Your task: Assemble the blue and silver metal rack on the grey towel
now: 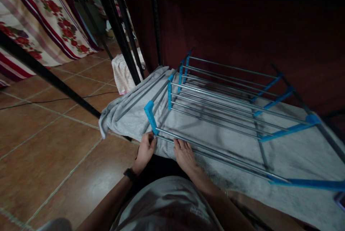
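A folding drying rack (221, 101) with silver rods and blue plastic joints lies flat over a grey towel (293, 155) on the floor. My left hand (146, 149) is closed at the rack's near left corner, fingers curled round the front rod just below the blue corner piece (150, 115). My right hand (184, 155) rests flat on the towel, fingers stretched out and touching the same front rod a little to the right. A dark watch (130, 174) is on my left wrist.
Brown tiled floor (48, 141) spreads to the left. Black metal poles (118, 26) rise diagonally behind the rack. A floral striped cloth (40, 19) hangs at the upper left, and a pink-white cloth (122, 73) lies by the poles. A dark red surface (242, 26) stands behind.
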`<state>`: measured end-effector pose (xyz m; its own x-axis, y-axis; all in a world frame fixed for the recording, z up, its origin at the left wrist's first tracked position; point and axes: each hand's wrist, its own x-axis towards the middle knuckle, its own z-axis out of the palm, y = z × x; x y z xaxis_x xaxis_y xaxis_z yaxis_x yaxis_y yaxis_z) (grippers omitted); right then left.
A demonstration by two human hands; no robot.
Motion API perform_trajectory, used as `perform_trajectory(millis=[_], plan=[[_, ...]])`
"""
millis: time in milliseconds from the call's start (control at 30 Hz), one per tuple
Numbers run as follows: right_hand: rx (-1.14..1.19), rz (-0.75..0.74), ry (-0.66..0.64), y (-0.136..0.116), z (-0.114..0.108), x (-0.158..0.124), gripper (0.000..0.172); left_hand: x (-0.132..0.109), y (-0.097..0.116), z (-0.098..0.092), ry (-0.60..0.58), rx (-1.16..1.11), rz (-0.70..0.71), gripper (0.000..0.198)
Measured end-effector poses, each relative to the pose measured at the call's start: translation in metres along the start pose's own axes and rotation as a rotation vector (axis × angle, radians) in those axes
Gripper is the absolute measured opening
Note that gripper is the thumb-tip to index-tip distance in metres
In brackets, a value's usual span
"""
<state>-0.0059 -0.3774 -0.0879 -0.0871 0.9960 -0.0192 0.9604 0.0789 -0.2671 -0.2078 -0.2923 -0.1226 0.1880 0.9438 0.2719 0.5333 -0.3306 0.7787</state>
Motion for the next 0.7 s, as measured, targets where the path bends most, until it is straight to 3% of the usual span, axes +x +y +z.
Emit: perform_trajectory(millis=[167, 367, 700], plan=[[0.006, -0.048, -0.148, -0.012, -0.008, 0.04, 0.05, 0.02, -0.006, -0.001, -0.077, -0.009, 0.04, 0.028], [0.072, -0.128, -0.206, 0.001, -0.007, 0.039, 0.068, 0.034, -0.017, -0.006, -0.185, -0.035, 0.069, 0.02], [0.139, -0.099, -0.208, -0.009, -0.017, 0.053, 0.047, 0.052, -0.016, -0.013, -0.302, -0.074, 0.132, 0.023]])
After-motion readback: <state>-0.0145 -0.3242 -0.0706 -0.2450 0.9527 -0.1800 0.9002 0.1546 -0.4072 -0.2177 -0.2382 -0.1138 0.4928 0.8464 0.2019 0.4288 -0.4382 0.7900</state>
